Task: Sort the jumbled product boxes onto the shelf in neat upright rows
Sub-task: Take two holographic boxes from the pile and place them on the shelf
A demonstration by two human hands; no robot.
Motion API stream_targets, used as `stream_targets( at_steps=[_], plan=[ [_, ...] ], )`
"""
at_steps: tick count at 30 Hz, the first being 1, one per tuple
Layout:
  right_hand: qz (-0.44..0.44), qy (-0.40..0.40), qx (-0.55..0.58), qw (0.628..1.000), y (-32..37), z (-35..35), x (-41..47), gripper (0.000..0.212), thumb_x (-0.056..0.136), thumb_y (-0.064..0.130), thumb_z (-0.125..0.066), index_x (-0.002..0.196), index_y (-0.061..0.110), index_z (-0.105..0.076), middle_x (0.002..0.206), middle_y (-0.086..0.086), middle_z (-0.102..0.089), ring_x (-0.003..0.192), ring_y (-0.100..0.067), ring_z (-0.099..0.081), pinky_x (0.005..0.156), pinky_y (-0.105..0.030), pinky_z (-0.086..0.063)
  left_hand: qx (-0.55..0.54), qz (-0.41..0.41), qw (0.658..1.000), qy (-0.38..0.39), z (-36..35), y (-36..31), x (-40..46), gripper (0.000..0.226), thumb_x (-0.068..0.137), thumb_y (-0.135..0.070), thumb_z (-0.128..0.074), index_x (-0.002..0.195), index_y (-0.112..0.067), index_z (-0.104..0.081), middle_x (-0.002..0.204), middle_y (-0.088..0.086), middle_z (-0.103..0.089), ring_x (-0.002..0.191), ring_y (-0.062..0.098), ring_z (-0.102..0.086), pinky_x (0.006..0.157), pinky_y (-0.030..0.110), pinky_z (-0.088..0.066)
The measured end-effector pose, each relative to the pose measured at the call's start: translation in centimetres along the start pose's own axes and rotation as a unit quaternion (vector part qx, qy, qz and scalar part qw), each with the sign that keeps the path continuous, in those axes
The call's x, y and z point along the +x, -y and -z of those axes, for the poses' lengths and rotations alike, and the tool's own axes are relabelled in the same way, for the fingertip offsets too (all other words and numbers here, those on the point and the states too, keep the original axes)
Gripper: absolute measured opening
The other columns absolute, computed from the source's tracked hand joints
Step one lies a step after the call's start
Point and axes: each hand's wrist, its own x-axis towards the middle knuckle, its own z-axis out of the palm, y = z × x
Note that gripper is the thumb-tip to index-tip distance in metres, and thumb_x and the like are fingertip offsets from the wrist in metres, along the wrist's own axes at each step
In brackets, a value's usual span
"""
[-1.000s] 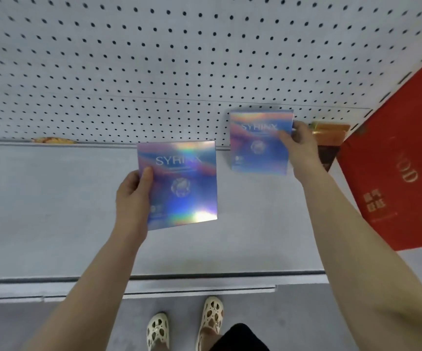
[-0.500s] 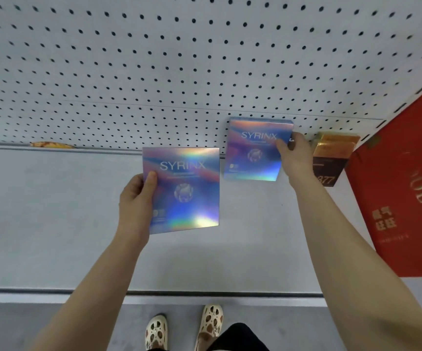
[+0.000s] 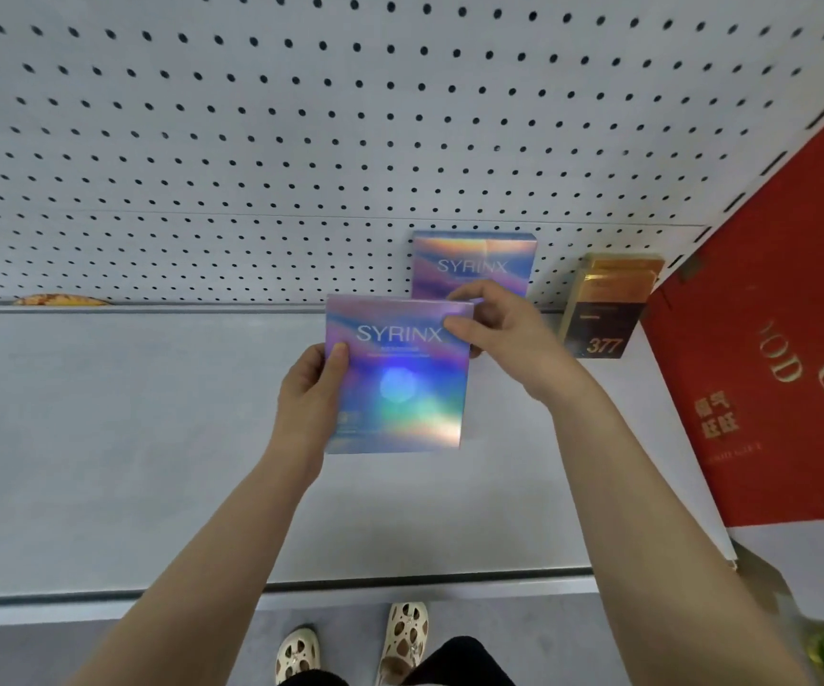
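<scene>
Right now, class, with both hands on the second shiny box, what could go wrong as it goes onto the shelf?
1. The held box could bump the standing box behind it and tip it over.
2. The right hand pinches only a corner, so the box may twist.
3. The brown box stands close by and could get nudged.

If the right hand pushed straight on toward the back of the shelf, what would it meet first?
Probably the rear Syrinx box standing against the pegboard, directly behind the right hand, which grips the front Syrinx box. The gap between them is unclear.
</scene>
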Motion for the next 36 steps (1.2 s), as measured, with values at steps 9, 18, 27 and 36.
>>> stream_targets(
  at_steps=[9,18,27,36],
  plan=[
    [0.039,-0.087,-0.03,0.995,-2.4,4.6,2.3,0.023,0.091,0.01,-0.066,0.11,0.02,-0.059,0.088,-0.008,-0.059,0.077,-0.018,-0.048,0.078,-0.038,-0.044,0.176,-0.077,0.978,0.079,-4.0,2.7,1.2,0.042,0.097,-0.01,-0.052,0.129,-0.037,-0.049,0.124,-0.011,-0.053,0.094,-0.002,-0.061,0.084,0.008,-0.044],
    [0.118,-0.188,-0.259,0.94,-2.3,3.7,2.7,0.049,0.082,0.013,-0.074,0.127,0.026,-0.058,0.128,-0.006,-0.046,0.112,-0.02,-0.053,0.093,-0.037,-0.05,0.24,-0.087,0.963,0.081,-6.0,3.4,3.6,0.063,0.095,-0.008,-0.054,0.15,-0.028,-0.03,0.129,-0.004,-0.038,0.121,0.017,-0.051,0.102,0.03,-0.043],
    [0.125,-0.193,-0.318,0.92,-2.0,3.2,2.9,0.049,0.086,0.01,-0.072,0.131,0.02,-0.058,0.134,-0.012,-0.04,0.119,-0.027,-0.05,0.097,-0.04,-0.048,0.238,-0.093,0.964,0.074,-5.7,4.1,3.8,0.063,0.094,-0.01,-0.055,0.148,-0.033,-0.031,0.13,-0.004,-0.039,0.113,0.012,-0.053,0.094,0.026,-0.045],
    [0.108,-0.203,-0.396,0.889,-1.2,2.3,2.5,0.048,0.087,0.015,-0.069,0.133,0.015,-0.055,0.137,-0.016,-0.041,0.123,-0.034,-0.045,0.1,-0.039,-0.04,0.221,-0.054,0.971,0.072,-4.1,2.7,2.5,0.045,0.098,-0.014,-0.053,0.141,-0.025,-0.047,0.139,-0.004,-0.052,0.12,0.014,-0.055,0.098,0.022,-0.043]
  ],
)
